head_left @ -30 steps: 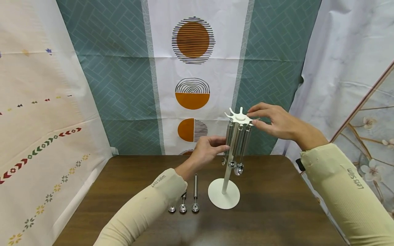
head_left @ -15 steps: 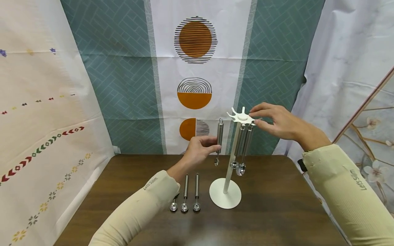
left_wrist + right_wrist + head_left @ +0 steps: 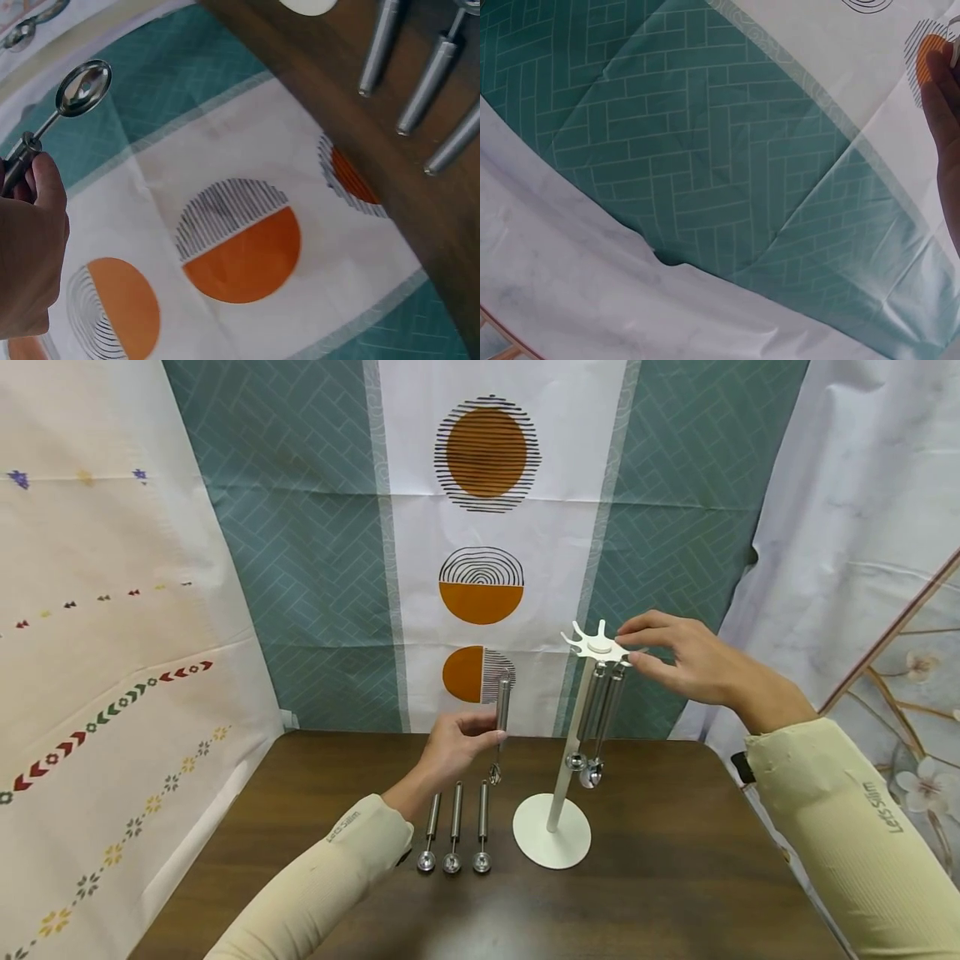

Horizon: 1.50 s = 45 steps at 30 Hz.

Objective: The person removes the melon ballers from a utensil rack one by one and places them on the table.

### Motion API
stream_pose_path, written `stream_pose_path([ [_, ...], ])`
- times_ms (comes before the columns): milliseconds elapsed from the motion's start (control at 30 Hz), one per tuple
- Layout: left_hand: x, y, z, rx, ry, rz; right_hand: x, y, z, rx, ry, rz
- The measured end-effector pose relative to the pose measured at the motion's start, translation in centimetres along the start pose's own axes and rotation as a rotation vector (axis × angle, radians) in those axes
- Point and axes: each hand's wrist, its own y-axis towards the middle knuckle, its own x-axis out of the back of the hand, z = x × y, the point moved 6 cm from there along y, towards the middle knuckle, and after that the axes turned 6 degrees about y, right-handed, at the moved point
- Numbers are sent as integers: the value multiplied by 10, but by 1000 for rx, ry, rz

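My left hand (image 3: 453,747) pinches a small metal spoon (image 3: 503,703) by its thick cylindrical handle, left of the white stand (image 3: 564,781). It hangs upright above the table, bowl downward. In the left wrist view its shiny oval bowl (image 3: 84,88) shows beyond the fingers. At the stand's star-shaped top (image 3: 599,648), my right hand (image 3: 678,656) holds the right edge between thumb and fingers. Several similar metal spoons (image 3: 592,773) hang there, bowls down. In the right wrist view, only part of the right hand (image 3: 946,135) appears, at the right border.
Three metal spoons (image 3: 482,814) lie side by side on the dark wooden table (image 3: 637,877), left of the stand's round base (image 3: 551,847). Behind the table hangs a green and white patterned cloth (image 3: 300,568). Pale cloths drape both sides.
My left hand has taken the spoon off the stand and carried it left and slightly down. The right hand stays at the stand's top.
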Motion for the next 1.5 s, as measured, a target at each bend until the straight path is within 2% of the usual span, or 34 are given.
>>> stream_pose_path([
  [233,9,-6,24,64,38,-65,-1,-3,0,-15,9,-3],
  [433,16,-9,41,70,66,-110,-3,-5,-1,-3,11,-22],
  [767,25,-13,65,87,51,-161,-1,-7,-2,-15,12,-39],
  [1200,40,-27,103,133,80,-236,-2,-4,-2,-3,15,-49],
  [1500,52,-36,134,203,2,-271,-2,-3,-1,-5,20,-49],
])
